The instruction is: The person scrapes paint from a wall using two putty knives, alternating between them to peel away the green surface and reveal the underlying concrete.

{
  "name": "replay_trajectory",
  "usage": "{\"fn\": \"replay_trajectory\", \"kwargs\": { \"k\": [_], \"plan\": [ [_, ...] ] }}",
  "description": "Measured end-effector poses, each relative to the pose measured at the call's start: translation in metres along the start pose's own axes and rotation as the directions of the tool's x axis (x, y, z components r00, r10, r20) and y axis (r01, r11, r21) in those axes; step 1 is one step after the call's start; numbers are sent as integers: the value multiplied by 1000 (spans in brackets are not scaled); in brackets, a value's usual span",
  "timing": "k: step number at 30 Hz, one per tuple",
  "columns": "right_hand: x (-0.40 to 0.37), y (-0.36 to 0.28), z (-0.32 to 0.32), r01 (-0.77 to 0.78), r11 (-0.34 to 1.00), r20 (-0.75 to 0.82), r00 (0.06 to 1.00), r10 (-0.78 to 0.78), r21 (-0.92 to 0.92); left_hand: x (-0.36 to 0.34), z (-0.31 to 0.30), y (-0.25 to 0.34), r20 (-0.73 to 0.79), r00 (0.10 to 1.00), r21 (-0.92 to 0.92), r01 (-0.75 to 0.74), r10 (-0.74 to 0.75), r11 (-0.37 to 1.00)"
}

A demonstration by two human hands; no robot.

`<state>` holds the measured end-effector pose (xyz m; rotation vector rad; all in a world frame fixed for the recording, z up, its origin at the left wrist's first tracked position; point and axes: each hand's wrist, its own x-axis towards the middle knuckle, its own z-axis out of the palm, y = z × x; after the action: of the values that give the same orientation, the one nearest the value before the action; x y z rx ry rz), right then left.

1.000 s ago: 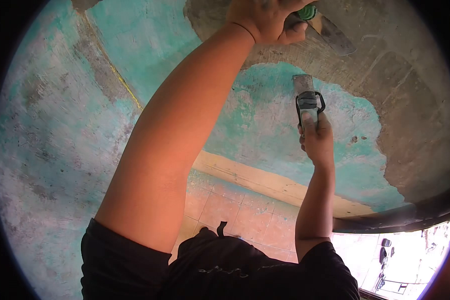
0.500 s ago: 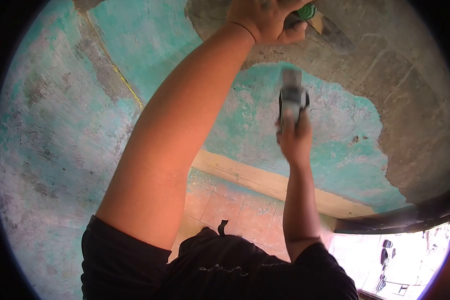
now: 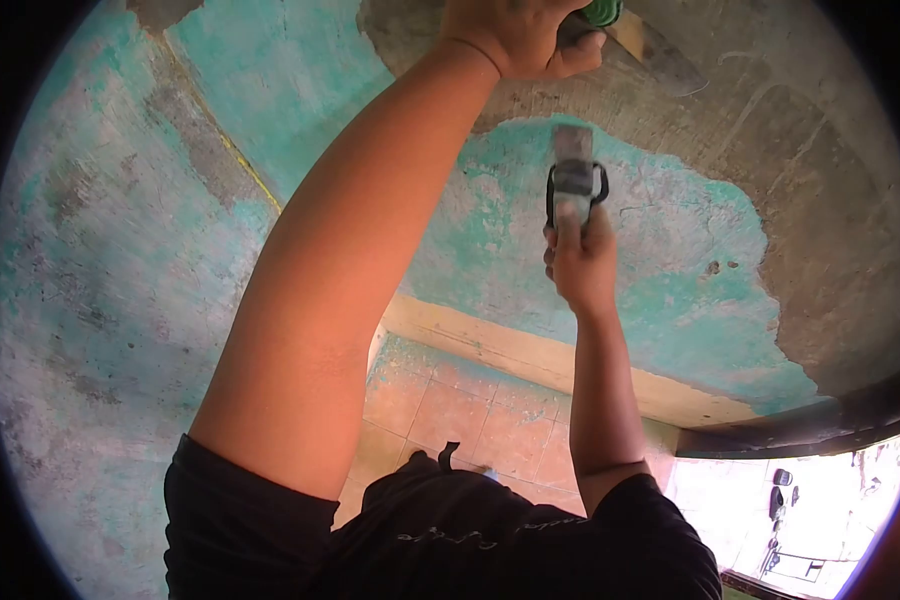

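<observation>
My left hand (image 3: 520, 38) is at the top of the view, against the bare grey-brown part of the wall. Its fingers are partly cut off by the frame edge, beside a green-handled tool with a flat blade (image 3: 660, 60). My right hand (image 3: 582, 255) is closed around the handle of a scraper (image 3: 573, 175) with a dark frame. The scraper's flat grey blade points up at the edge of the turquoise paint (image 3: 670, 240). The blade is slightly blurred.
A pale ledge (image 3: 490, 335) runs along the wall's foot above orange floor tiles (image 3: 450, 410). At the lower right, a dark edge (image 3: 800, 430) borders a bright opening with dark items (image 3: 778, 495). A yellow line (image 3: 240, 155) marks the wall at left.
My right hand and the scraper have shifted slightly left and up. The view has shifted a little, and my left hand appears slightly higher and farther left.
</observation>
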<state>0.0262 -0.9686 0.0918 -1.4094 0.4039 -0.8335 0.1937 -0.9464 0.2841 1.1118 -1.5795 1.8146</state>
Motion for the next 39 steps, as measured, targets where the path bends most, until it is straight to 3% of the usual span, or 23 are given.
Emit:
{"fn": "replay_trajectory", "kwargs": {
  "k": [1, 5, 9, 12, 15, 18, 21, 25, 29, 30, 32, 34, 39],
  "plan": [
    [0, 13, -5, 44, 999, 1, 999, -43, -30, 0, 0, 1, 5, 1000, 5, 2, -2, 1000],
    [-20, 52, -14, -142, 989, -3, 990, 142, 35, 1, 0, 0, 12, 1000, 17, 6, -6, 1000],
    [4, -14, 11, 36, 999, 14, 999, -36, -12, 1, 6, -4, -90, 995, -8, -31, 30, 999],
    [14, -14, 17, 163, 984, 13, 987, -163, -64, 1, -1, -1, -17, 1000, 14, -10, 10, 1000],
    [-7, 15, 6, 84, 996, 0, 996, -84, -22, 1, 2, -2, -25, 1000, -29, 2, -3, 1000],
    [-24, 35, 2, -107, 994, -10, 994, 107, 8, 0, 3, -4, -32, 999, -42, 3, -5, 999],
    [-6, 10, 7, 27, 1000, 8, 1000, -27, -7, -1, 0, -3, -4, 1000, -23, 9, -10, 1000],
    [9, -49, 17, 3, 1000, 51, 999, -4, 26, 1, -1, -1, -26, 1000, -28, 8, -9, 1000],
    [-9, 0, 4, -38, 999, 46, 998, 37, 12, 0, 1, -4, -33, 999, -84, 16, -18, 996],
    [-18, 1, 6, -151, 988, 32, 988, 150, 28, -1, 2, -4, -33, 999, -91, 19, -22, 996],
    [-15, -3, 12, -126, 990, 10, 992, 125, 67, -2, 8, -6, -84, 996, -97, 7, -15, 995],
    [-6, -21, 16, -121, 978, 15, 993, 121, 169, -2, 3, -3, -37, 999, -80, 27, -30, 996],
    [-3, 20, 7, -62, 998, -22, 998, 62, 9, -2, 2, -5, -18, 999, -101, 28, -30, 995]
  ]
}}
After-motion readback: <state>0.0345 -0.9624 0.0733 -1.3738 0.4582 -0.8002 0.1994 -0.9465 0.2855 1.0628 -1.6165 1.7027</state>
